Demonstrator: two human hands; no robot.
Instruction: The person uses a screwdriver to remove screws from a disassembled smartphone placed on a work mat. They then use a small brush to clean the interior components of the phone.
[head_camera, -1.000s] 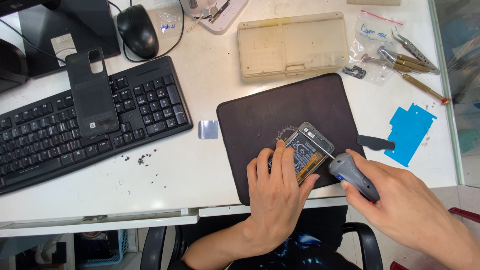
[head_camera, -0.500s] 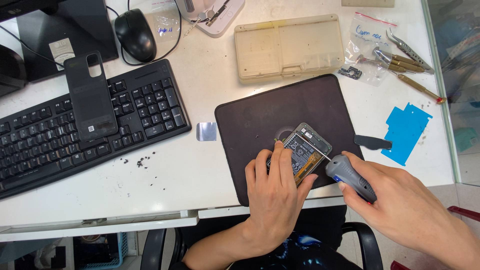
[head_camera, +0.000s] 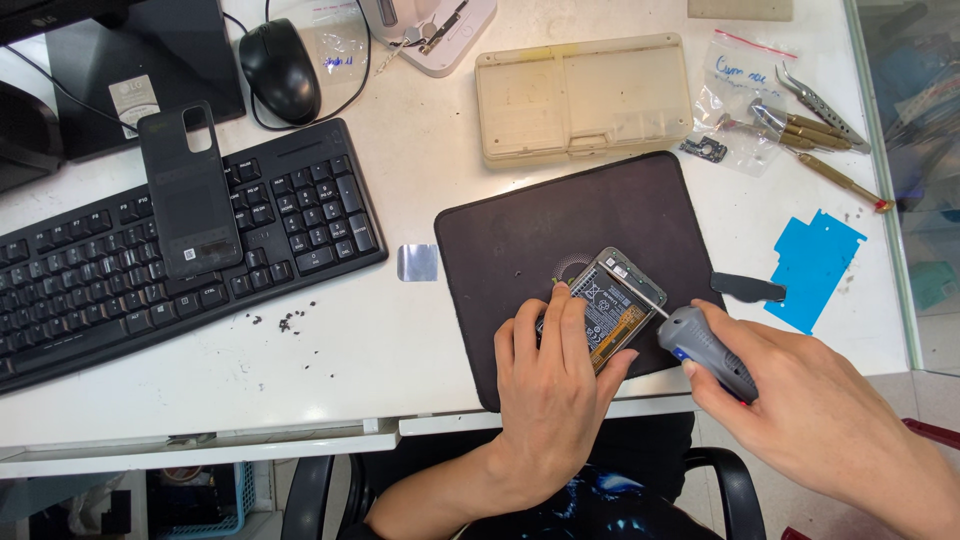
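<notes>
An opened phone with its battery and boards exposed lies on a dark work mat. My left hand presses flat on the phone's near half and covers it. My right hand grips a grey screwdriver with a blue band; its thin tip touches the phone's right edge near the top.
The phone's black back cover rests on a black keyboard. A beige parts box, a mouse, tweezers and small screwdrivers, a blue film piece, a small silver square and a dark pry tool lie around.
The view has shifted slightly. Both hands stay on the phone and the screwdriver, with the tip still at the phone's right edge.
</notes>
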